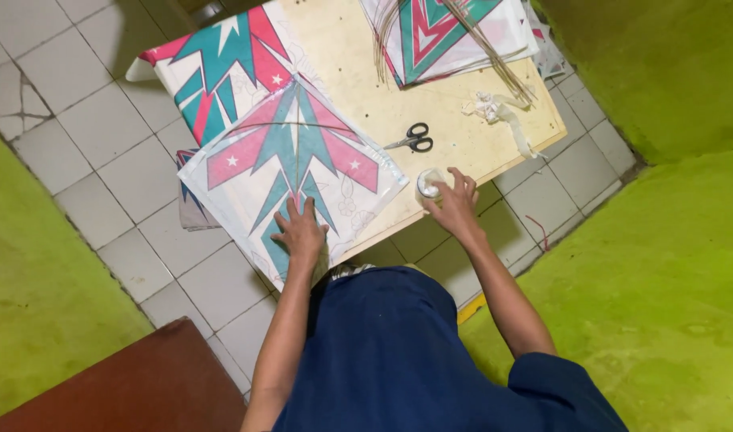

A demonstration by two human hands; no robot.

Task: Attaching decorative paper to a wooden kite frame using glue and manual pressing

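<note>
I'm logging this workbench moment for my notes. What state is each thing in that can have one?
Left hand: open, pressed flat on the kite.
Right hand: fingers on the small jar, grip unclear.
Kite: spread flat, stick frame on top, corner past the board edge.
Small jar: upright at the board edge.
Scissors: lying flat, blades closed.
Thin sticks: loose bundle across another kite sheet.
White strips: crumpled heap.

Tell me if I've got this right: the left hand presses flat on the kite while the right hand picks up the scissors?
Not quite. The right hand is on a small white jar at the board's edge, not the scissors, which lie untouched further up the board. The rest holds: the left hand presses flat on the kite. The head view shows it.
</note>
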